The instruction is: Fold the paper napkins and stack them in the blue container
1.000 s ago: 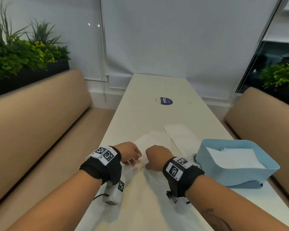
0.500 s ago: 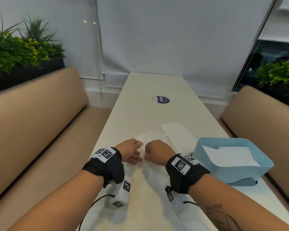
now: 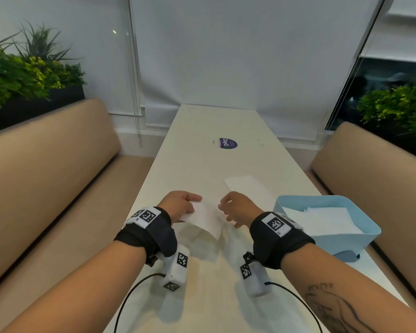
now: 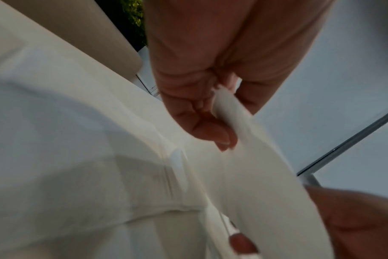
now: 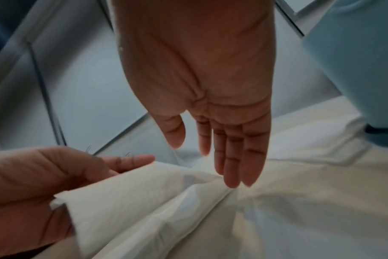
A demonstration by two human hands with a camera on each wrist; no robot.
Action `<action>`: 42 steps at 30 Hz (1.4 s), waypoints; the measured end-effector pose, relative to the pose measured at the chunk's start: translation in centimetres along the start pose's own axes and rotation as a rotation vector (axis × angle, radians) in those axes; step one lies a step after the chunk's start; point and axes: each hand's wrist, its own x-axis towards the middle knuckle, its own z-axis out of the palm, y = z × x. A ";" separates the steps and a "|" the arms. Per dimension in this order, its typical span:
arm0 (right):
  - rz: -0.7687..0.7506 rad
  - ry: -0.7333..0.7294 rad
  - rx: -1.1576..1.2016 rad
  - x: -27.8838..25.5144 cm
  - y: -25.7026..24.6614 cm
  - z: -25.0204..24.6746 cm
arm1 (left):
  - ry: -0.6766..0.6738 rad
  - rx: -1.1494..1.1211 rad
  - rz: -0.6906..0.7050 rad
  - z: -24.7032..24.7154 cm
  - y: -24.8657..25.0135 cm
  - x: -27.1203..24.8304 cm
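Observation:
My left hand (image 3: 194,201) pinches one edge of a white paper napkin (image 3: 205,221) and holds it lifted just above the table, its lower part curling under. In the left wrist view the thumb and fingers (image 4: 222,122) nip that napkin (image 4: 255,175). My right hand (image 3: 226,211) hovers open beside the napkin's right edge. Its straight fingers (image 5: 233,166) reach the napkin (image 5: 133,196) near its far corner. The blue container (image 3: 360,239) stands to the right with folded napkins (image 3: 322,216) inside. Another napkin (image 3: 247,187) lies flat behind my hands.
The long white table (image 3: 202,164) runs away from me with a purple sticker (image 3: 228,143) at mid-length. Tan benches (image 3: 46,176) flank both sides. Wrist-camera cables trail over the near end of the table.
My hands were close together, curled on the napkin on the table. Now they have parted, the left has lifted the napkin and the right has opened.

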 end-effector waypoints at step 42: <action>-0.462 0.341 -0.403 -2.2 -0.2 1.7 | 0.182 -0.448 -0.027 -0.8 1.2 -0.7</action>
